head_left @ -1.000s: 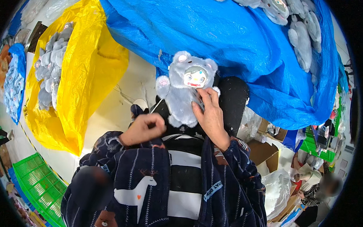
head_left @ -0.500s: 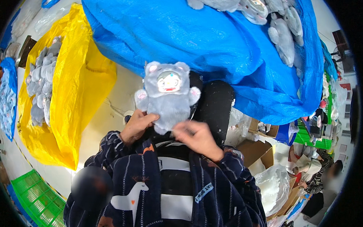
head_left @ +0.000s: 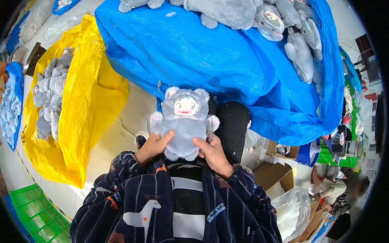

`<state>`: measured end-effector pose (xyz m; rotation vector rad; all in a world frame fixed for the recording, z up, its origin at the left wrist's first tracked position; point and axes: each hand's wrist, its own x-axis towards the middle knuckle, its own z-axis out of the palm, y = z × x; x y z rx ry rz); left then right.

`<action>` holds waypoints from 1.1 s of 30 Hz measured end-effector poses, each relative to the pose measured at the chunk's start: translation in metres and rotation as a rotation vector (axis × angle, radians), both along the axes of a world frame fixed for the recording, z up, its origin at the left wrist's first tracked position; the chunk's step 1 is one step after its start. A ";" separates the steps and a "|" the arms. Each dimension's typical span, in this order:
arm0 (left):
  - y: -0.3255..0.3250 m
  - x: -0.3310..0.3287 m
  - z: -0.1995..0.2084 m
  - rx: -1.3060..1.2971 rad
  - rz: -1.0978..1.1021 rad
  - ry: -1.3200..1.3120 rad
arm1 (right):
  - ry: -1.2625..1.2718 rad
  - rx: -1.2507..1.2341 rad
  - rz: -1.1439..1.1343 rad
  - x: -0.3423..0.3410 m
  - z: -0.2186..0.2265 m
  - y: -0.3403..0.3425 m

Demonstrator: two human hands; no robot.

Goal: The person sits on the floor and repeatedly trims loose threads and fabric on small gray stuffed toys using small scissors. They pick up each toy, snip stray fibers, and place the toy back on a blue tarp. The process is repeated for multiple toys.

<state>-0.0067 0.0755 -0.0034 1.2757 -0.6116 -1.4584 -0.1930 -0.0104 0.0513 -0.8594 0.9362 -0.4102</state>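
A grey plush toy (head_left: 183,136) with round ears, pale pink paw pads and a printed doll-like face faces up over my lap. On its lower left side, my left hand (head_left: 152,148) is closed with the thumb pressed on the fur. My right hand (head_left: 215,156) pinches the lower right side, its thumb on the belly. A small, dark metallic thing (head_left: 210,133) shows beside the right fingers; what it is I cannot make out. Fingers behind the toy are hidden.
Ahead spreads a large blue sack (head_left: 197,53) with several grey plush toys (head_left: 224,9) on it. To the left, a yellow sack (head_left: 81,104) holds more grey plush pieces (head_left: 50,93). A green crate (head_left: 39,214), cardboard box (head_left: 272,171) and another person (head_left: 329,186) are around me.
My right hand has gone from a blurred sweep at the toy's lower edge to gripping its right side. The toy appears lower and slightly farther right in view.
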 end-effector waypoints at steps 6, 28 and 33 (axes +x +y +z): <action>-0.011 0.004 0.021 0.036 -0.219 0.013 | 0.105 -0.415 -0.036 -0.004 -0.028 -0.009; -0.007 0.034 0.039 -0.050 -0.408 -1.069 | 0.373 -0.569 0.157 -0.011 0.002 -0.001; -0.048 0.003 0.060 -0.556 -0.260 -1.179 | 0.371 -0.561 0.125 -0.014 -0.006 -0.002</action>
